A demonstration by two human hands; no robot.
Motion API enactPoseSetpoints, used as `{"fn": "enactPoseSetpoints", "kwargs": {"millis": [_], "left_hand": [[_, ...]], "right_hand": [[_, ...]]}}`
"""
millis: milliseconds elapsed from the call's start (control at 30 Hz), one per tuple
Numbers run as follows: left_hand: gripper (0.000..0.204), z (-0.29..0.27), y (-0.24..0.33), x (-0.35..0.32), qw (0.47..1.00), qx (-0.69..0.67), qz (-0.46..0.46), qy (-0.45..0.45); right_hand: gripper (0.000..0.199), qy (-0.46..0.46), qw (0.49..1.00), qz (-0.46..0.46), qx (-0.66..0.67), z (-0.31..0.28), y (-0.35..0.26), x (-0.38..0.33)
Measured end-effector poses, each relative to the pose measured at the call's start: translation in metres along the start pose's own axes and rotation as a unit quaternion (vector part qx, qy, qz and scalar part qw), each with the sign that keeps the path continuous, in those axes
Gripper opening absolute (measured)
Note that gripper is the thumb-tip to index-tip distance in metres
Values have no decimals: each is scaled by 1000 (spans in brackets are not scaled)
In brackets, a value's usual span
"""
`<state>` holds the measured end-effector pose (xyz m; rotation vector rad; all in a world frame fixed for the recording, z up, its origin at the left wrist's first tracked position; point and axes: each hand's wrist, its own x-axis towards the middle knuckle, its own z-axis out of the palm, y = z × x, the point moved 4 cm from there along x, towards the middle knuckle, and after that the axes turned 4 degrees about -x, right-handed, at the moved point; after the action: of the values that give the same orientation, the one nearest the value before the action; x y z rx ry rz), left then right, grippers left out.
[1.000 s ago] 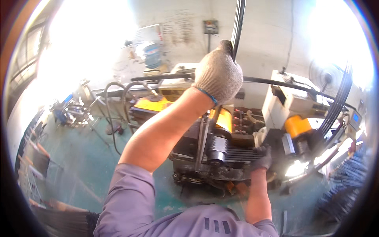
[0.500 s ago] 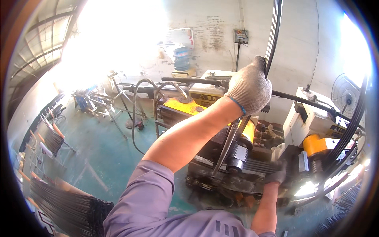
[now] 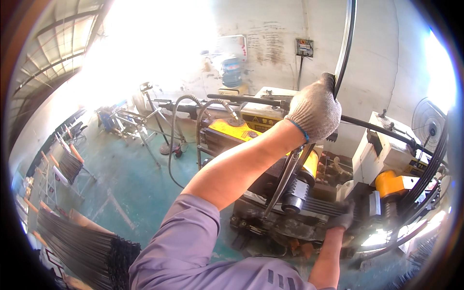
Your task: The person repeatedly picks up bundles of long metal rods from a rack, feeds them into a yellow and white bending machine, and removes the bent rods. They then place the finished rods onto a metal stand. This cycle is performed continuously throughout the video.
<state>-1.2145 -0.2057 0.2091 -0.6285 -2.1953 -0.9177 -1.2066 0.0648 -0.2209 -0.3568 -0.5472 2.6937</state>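
Note:
My left hand (image 3: 316, 110), in a grey knit glove with a blue cuff edge, is raised in front of me. It is closed around an upright bundle of long black rods (image 3: 346, 46) that runs out of the top of view. Lower right, my right hand (image 3: 341, 218), in a darker glove, is closed at several black rods (image 3: 316, 207) lying along the bed of a machine (image 3: 270, 220). Its fingers are partly lost against the dark metal. Between my hands are a slanting metal lever (image 3: 282, 184) and a dark toothed cylinder (image 3: 295, 195) with a yellow housing.
Hoses (image 3: 173, 145) loop beside a yellow-topped machine unit (image 3: 232, 128). A long black bar (image 3: 377, 129) crosses toward a white cabinet (image 3: 379, 150) and a fan (image 3: 428, 126). More black rods curve down at far right. A rod stack (image 3: 79, 244) lies lower left.
The whole scene has shifted slightly right in view with my head. Both hands keep about the same places relative to the machine, the left still gripping the upright rods.

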Motion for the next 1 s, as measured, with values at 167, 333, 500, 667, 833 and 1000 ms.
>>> {"fn": "enactPoseSetpoints", "kwargs": {"millis": [167,333,500,667,833,1000], "left_hand": [[21,3,-1,-1,998,44,34,5],[21,-2,2,-1,1000,-5,2,5],[26,-6,-2,0,1000,9,-19,19],[21,-19,-21,-4,997,-49,-29,55],[27,-32,-36,-15,992,-111,-41,-33],[35,-42,-54,-21,974,-200,-40,-99]], "right_hand": [[19,31,999,-10,-18,-3,-2,2],[29,13,999,-11,-28,5,-3,-7],[21,34,999,4,-30,-4,-2,-3],[23,39,998,2,-50,-25,1,14],[29,68,993,-13,-92,-52,13,15],[32,148,982,42,-107,-26,7,-15]]}}
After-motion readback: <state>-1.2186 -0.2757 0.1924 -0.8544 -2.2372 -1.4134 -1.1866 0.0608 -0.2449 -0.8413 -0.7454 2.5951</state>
